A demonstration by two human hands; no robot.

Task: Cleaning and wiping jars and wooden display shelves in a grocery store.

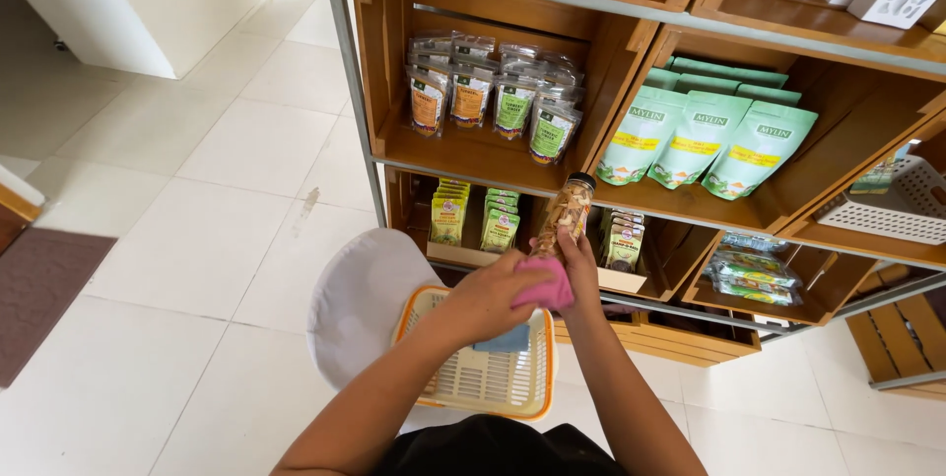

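Note:
My right hand [581,257] grips a clear bottle with a black cap [569,208], filled with pale snack pieces, and holds it tilted in front of the wooden shelves. My left hand [488,299] presses a pink cloth [545,289] against the bottle's lower end. Below both hands sits a white plastic basket with an orange rim [471,377], and a blue cloth [505,341] lies in it.
Wooden crate shelves [473,156] in a metal frame hold small clear pouches [493,97], green pouches [705,141] and yellow-green packets [473,215]. A white round stool [355,299] stands under the basket. White tiled floor [197,239] spreads left, with a dark mat [39,289].

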